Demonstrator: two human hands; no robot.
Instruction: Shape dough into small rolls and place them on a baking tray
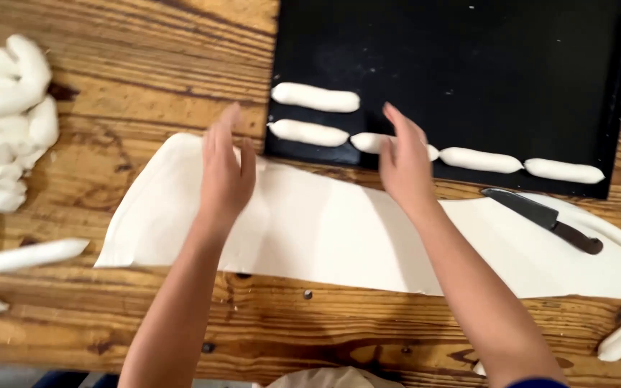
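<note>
While both hands are being held above the flat sheet of white dough (310, 230), nothing is being gripped by either. The left hand (226, 169) is being kept open with fingers extended and loosely together, hovering over the sheet's far left part, just short of the black baking tray (468, 65). The right hand (402, 158) is likewise being kept open and empty, fingers straight, poised at the tray's near edge; whether it is touching the dough roll (371, 142) directly beneath it cannot be told.

The tray is being carried on the wooden worktop (145, 65), just beyond the sheet. Five short dough rolls are being held on the tray: one (315, 97) alone in its left part, and four in a row along its near edge, among them the leftmost roll (308, 133) and the rightmost roll (564, 170).

A dark-handled knife (540, 218) is being supported on the sheet, just before the tray's near right corner. A heap of dough scraps (5, 122) is being kept well left of the tray, with a loose roll (34, 255) nearer the person.
</note>
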